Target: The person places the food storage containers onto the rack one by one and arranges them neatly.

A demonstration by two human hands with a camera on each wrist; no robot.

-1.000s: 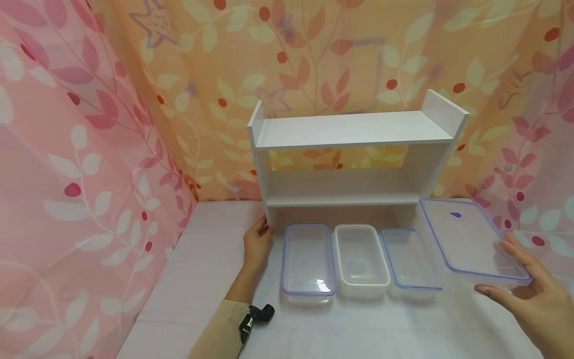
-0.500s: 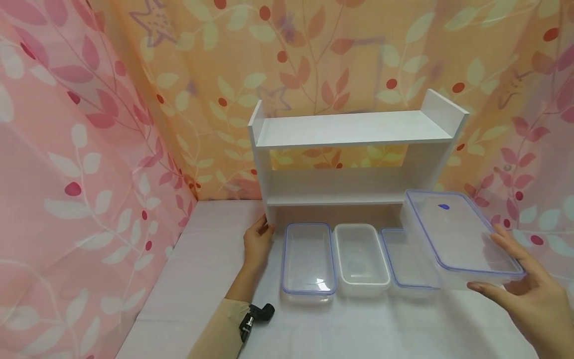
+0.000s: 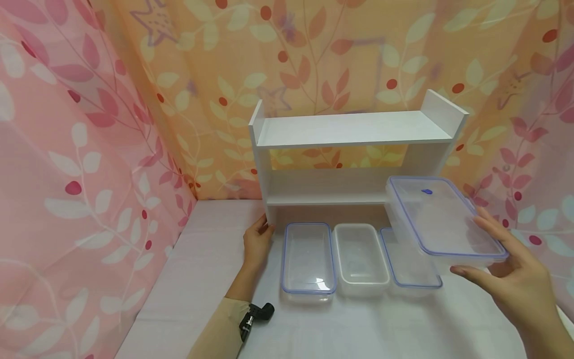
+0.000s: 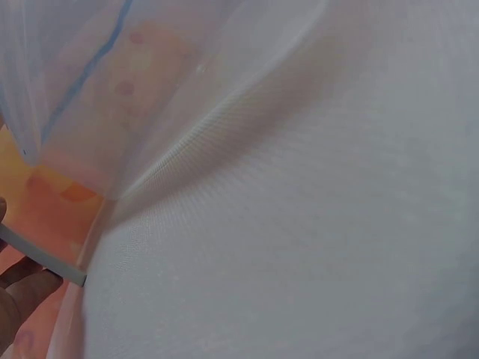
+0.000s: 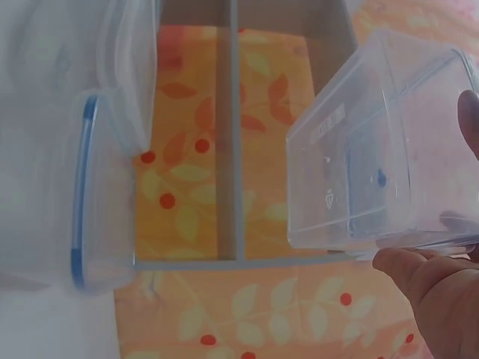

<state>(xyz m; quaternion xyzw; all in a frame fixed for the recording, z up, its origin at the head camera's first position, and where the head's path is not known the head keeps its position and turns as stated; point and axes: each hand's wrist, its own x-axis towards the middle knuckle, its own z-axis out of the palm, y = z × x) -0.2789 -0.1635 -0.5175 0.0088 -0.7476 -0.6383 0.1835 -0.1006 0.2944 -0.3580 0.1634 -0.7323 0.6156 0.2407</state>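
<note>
right hand [image 3: 515, 269]: one; curled part-way, thumb and fingers spread apart around the near right end of a large clear container [image 3: 448, 219].
large clear container: one; in the right hand's grip, extending forward and left of it, raised off the counter [image 3: 350, 331] and tilted; lid edged in blue, small blue mark [image 3: 427, 191] on top; contact with the shelf cannot be told.
left hand [image 3: 257, 244]: one; nearly closed, pinching the left side panel of a white shelf [image 3: 354, 130] between thumb and fingers.
white shelf: one, two boards visible; upright, to the right of the left hand.
containers on the counter: three, side by side, right of the left hand and left of the right hand. nearest the left hand, a blue-edged container [image 3: 309, 259]; next, a white-rimmed container [image 3: 363, 257]; nearest the right hand, a second blue-edged container [image 3: 410, 267], partly hidden by the held one.
sleeve [image 3: 221, 329]: beige, behind the left hand, black device [image 3: 260, 314] at the wrist.
</note>
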